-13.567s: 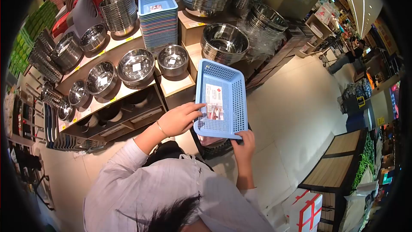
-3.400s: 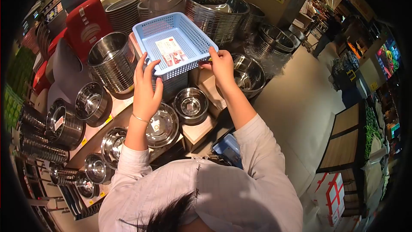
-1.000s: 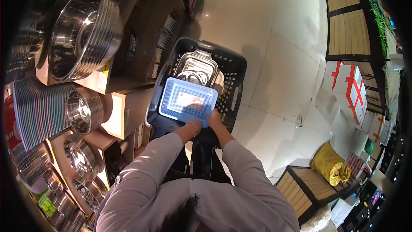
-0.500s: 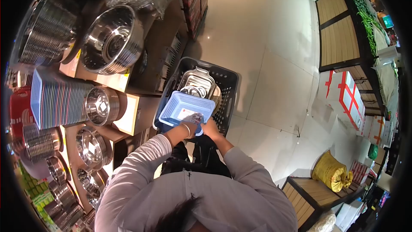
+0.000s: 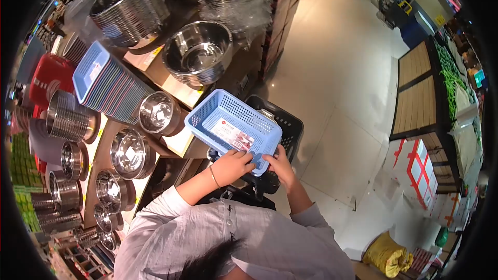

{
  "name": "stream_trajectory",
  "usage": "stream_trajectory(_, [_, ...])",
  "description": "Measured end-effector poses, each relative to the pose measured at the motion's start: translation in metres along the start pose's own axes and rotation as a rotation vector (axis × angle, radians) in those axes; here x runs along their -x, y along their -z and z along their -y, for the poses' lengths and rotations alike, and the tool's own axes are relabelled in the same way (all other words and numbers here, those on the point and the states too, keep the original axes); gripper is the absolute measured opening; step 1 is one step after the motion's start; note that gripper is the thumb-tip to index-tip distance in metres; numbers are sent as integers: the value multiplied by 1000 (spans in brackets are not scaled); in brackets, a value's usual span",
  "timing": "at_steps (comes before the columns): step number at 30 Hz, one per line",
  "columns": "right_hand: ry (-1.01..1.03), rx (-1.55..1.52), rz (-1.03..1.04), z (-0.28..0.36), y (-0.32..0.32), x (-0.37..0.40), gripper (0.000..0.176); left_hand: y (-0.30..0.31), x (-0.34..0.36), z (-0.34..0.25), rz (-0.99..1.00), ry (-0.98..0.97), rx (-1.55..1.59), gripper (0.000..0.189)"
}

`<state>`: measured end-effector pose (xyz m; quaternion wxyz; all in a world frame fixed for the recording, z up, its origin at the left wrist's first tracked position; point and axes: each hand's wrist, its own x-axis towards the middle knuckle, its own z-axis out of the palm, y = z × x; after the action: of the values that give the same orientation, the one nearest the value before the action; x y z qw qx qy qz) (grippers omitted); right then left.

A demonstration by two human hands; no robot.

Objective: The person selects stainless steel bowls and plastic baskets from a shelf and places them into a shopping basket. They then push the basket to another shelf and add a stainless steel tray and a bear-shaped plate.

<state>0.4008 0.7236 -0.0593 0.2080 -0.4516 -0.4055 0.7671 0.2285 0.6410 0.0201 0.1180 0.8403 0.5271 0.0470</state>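
A light blue perforated plastic basket with a white and red label inside is held in front of my body. My left hand grips its near edge, fingers bent over the rim. At the near right corner my right hand is closed on the rim, thumb toward the inside. Below and behind the blue basket is a black shopping basket, mostly covered by it. The edge of a metal tray shows inside the black one.
Left of me, shelves carry stacked steel basins, smaller steel bowls and a stack of plastic baskets. At right stand white boxes with red tape, a wooden vegetable stand and a yellow sack.
Both hands have raised the blue basket out of the black shopping basket, closer to the camera. The view has shifted, so the shelf of basins appears farther right.
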Motion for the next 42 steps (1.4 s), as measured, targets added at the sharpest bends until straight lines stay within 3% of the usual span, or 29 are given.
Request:
stream_trajectory(2, [61,-43,25,8,-20,-2,61,18,12,6,-178,-46,-69,26])
stream_trajectory(10, [32,-28,241,55,-100,1,58,86,74,9,-308,77,-240,28])
stream_trajectory(15, [208,-92,377,73,-143,13,61,108,114,15,-402,101,-242,24])
stream_trajectory(18, [177,-24,367,81,-171,11,64,120,134,23,-465,152,-126,26])
stream_trajectory(22, [269,-3,377,104,-225,14,67,139,160,45,-557,230,-283,26])
stream_trajectory(24, [279,19,392,114,-251,10,68,153,173,61,-672,229,-331,29])
stream_trajectory(26, [471,55,430,119,-283,-2,70,165,187,85,-755,236,-395,30])
stream_trajectory(28, [454,73,387,136,-319,4,71,177,204,108,-757,278,-388,34])
stream_trajectory(32, [667,243,399,144,-369,-30,72,196,231,154,-894,290,-333,36])
stream_trajectory(34, [661,341,357,155,-395,-31,78,203,242,177,-1002,279,-314,36])
stream_trajectory(35, [577,247,442,161,-404,-22,83,205,247,187,-1026,298,-308,32])
stream_trajectory(40, [674,271,433,164,-449,-47,82,206,265,231,-1177,325,-238,23])
stream_trajectory(42, [663,414,463,168,-464,-54,82,207,272,245,-1208,339,-216,22])
